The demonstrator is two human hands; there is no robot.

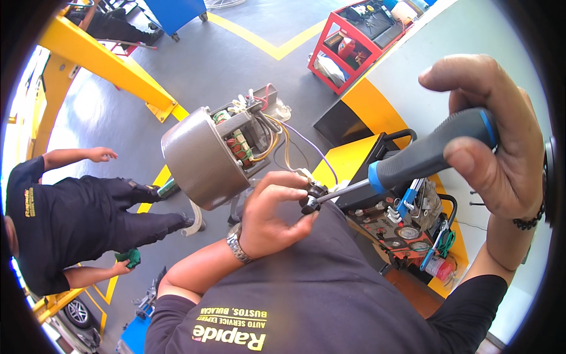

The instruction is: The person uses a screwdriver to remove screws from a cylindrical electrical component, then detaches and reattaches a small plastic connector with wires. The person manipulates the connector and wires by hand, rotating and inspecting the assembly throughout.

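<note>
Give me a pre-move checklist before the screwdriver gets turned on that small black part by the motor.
1. Right hand gripping the screwdriver handle: ok, fingers wrap the grey and blue grip.
2. Screwdriver tip seated in the small black part: cannot tell, the tip is hidden by the part and the fingers.
3. Left hand steadying the black part: ok, fingertips pinch it.
4. Motor supported: cannot tell, what carries it is hidden behind it.
5. Wires away from the shaft: ok, they loop above it.
6. Bystander clearance: ok, the person in dark clothes stands apart on the floor.
</note>
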